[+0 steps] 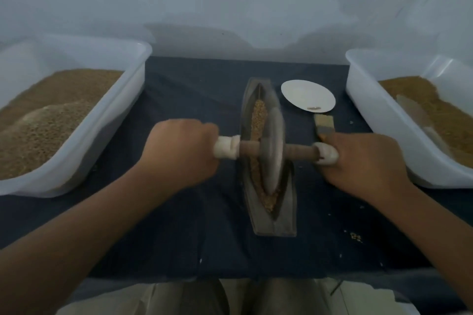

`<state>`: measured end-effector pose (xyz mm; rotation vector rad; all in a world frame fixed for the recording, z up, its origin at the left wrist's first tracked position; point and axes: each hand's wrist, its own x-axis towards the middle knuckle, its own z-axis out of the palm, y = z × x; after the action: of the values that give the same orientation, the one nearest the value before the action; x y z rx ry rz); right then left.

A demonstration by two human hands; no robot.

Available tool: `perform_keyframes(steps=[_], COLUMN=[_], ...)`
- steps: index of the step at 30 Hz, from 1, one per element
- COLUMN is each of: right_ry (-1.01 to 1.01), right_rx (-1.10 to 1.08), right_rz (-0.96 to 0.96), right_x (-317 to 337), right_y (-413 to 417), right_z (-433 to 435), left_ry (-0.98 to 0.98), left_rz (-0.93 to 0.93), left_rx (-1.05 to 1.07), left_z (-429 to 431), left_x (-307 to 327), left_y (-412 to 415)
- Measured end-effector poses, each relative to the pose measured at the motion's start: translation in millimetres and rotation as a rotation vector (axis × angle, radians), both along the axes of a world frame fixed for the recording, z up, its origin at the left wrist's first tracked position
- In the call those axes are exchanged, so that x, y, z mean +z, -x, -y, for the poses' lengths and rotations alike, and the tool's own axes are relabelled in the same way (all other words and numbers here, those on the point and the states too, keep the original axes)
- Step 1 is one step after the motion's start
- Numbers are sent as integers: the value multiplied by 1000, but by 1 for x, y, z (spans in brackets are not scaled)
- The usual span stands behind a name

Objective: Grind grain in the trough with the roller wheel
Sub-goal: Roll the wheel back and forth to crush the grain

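Head view: a dark blue cloth covers the work surface; at its middle lies a boat-shaped metal trough, long axis running from the near edge toward the far edge; a strip of tan grain fills its groove; the roller wheel stands upright in the groove about midway along, blurred; a wooden axle passes through the wheel crosswise, with white wrapping at both ends; the left hand is clenched around the left wrapped end, the right hand is clenched around the right wrapped end; at the left edge of the cloth sits a translucent plastic tub heaped with grain; at the right edge a second tub holds grain and a scoop; between the trough and the right tub, toward the far edge, lies a white plate; just nearer, a small brush touches the right hand; a few spilled grains lie near the right forearm.
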<state>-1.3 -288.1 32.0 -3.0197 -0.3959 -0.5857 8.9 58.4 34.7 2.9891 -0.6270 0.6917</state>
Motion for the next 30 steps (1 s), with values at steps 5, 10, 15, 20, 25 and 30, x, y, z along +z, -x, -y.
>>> perform_keyframes(steps=[5,10,15,20,25,30], right_ry=[45,56,38,-3,62,11], right_rx=[-109,-205,-6,93,-137,-136], right_rz=[42,17,-14,-18,17,-161], right_x=[6,18,10,2,16,27], right_y=[-69,-111,-35,-31,-107,-82], right_z=[-21,-28,-8,-2,-24,-26], left_ry=[36,40,11,68,38,24], left_rz=[-108,-227,-98,-36,-178,-223], left_rx=[120,158,87,40,203,188], left_z=[15,29,3,-4,27,23], left_x=[9,31,0,-13,19,21], left_y=[-73,-100,-25,-15,-105,-84])
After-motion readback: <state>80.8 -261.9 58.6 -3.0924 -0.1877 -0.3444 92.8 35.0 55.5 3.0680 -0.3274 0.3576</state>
